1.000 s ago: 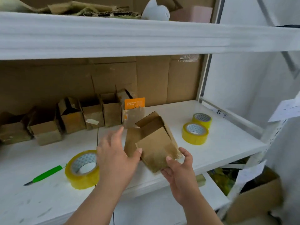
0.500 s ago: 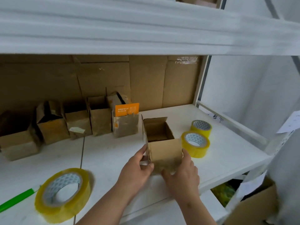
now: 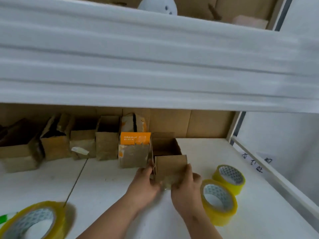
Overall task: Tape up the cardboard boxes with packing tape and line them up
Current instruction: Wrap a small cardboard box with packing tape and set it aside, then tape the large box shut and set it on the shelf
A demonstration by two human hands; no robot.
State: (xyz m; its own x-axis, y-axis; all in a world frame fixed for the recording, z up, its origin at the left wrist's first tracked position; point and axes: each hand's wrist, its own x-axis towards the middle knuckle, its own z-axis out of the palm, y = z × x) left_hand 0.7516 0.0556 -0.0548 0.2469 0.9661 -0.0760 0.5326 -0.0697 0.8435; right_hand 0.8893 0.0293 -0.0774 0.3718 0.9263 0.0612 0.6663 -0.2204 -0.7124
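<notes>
There is one view, from a camera worn on the person's head. It looks forward and slightly down into a shelving bay, from close in front of it. The front edge of the upper shelf [image 3: 155, 66] fills the top half of the picture as a wide blurred white band, so the lens sits very near that edge and about level with it. Below the band the camera looks onto the white lower shelf [image 3: 107, 183] and back to the cardboard lining [image 3: 189, 123] at the rear. Both forearms enter from the bottom edge, close to the lens. The wide angle bends straight lines near the borders. With one camera, no second view overlaps it.
</notes>
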